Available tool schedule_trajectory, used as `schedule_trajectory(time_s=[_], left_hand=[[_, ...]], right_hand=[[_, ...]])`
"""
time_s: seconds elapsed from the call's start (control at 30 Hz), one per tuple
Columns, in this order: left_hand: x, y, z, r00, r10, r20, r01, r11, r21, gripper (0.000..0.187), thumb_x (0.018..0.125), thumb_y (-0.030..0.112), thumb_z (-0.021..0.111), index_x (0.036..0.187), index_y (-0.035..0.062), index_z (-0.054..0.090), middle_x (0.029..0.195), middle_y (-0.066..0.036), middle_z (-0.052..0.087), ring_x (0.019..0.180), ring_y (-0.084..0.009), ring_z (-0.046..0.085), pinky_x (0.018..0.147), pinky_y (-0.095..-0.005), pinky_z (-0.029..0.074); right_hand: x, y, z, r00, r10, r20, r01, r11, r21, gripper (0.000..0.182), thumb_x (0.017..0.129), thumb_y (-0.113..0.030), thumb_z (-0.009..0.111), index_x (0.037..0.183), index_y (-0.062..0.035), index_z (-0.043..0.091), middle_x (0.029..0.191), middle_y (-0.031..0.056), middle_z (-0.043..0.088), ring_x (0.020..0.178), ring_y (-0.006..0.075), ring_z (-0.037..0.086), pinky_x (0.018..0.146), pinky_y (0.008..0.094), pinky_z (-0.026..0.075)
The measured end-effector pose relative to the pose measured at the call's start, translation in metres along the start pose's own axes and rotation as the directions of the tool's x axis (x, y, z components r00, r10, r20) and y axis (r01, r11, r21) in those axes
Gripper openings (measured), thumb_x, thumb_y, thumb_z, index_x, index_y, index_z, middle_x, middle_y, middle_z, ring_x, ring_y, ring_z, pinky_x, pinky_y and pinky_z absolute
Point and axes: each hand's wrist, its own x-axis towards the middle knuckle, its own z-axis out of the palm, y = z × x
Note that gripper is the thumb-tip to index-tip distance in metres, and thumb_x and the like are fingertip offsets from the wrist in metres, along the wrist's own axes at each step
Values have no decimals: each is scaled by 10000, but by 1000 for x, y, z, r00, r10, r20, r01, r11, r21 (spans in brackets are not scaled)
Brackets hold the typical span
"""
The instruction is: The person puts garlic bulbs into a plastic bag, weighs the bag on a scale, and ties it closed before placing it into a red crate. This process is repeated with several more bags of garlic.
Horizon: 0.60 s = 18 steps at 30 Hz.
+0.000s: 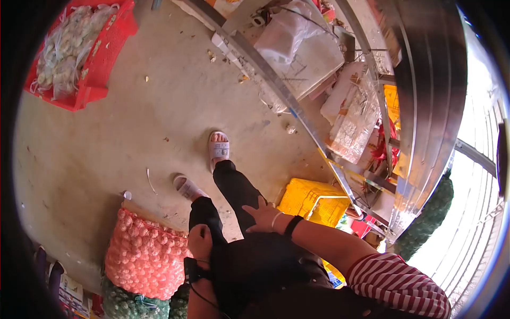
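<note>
My right hand [260, 216] is held over the dark trouser leg [236, 189], its fingers spread and nothing in them. A dark band circles that wrist, below a striped sleeve. Lower in the head view, my left hand [200, 242] hangs close beside a red mesh sack [146, 252] packed with what look like garlic bulbs. Its fingers are curled in, and their inner side is hidden. A black device [195, 270] is strapped at the left wrist. To the right of my right hand stands a yellow plastic crate [308, 199].
A red crate [101, 93] at upper left holds clear bags of pale bulbs. Green mesh sacks [127, 300] lie under the red one. On the right runs a metal table frame [289, 101], with a foam box [353, 125] and a white plastic bag [289, 34] beyond it.
</note>
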Motion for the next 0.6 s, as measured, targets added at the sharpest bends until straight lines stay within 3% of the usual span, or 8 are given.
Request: schedule_trajectory(time_s=[0.13,0.17,0.27,0.33,0.4,0.53,0.6], left_hand=[[-34,-18,10,996,-74,-52,77,996,53,107,829,124,592,846,23,624,790,-131,635,717,-268,619,651,-356,476],[-45,-27,12,991,-116,-66,116,993,-9,103,830,120,591,845,24,624,778,-124,633,701,-256,615,643,-350,475],[-74,-55,28,973,-195,-122,177,973,-148,81,827,97,591,839,23,621,729,-106,614,658,-209,597,613,-331,470],[-86,-69,46,927,-356,-123,304,900,-312,79,808,110,608,807,36,633,752,-119,626,686,-272,619,627,-354,489],[-92,-55,55,925,-317,-212,254,926,-279,69,787,108,631,787,39,631,728,-114,620,653,-266,614,603,-352,485],[-103,-35,72,908,-232,-349,177,967,-184,85,718,103,695,727,62,621,658,-91,599,560,-239,596,523,-345,467],[-102,-33,79,891,-191,-411,135,978,-162,94,691,92,708,704,73,618,630,-79,590,525,-225,586,491,-333,456]], right_hand=[[3,1,56,996,72,-60,-75,995,-60,900,732,-558,670,1457,-273,219,1453,350,104,1231,555,348,1007,518,367],[-1,-1,63,986,116,-118,-124,990,-68,898,720,-547,687,1448,-263,243,1442,350,140,1228,546,360,988,518,388],[4,15,73,989,117,-95,-122,991,-47,896,711,-540,698,1437,-248,262,1424,346,184,1209,548,376,974,515,405],[19,24,94,996,64,-65,-71,992,-106,828,738,-480,687,1421,-224,296,1406,333,227,1192,532,403,958,526,414],[32,25,109,984,140,-113,-166,947,-275,889,682,-517,729,1408,-209,317,1357,329,296,1125,507,467,900,527,452],[31,33,110,977,141,-163,-183,942,-281,892,673,-513,740,1400,-195,332,1345,317,323,1134,495,466,872,542,461],[28,40,100,991,94,-96,-114,966,-230,894,667,-518,743,1394,-186,343,1343,312,331,1137,490,465,866,542,463]])
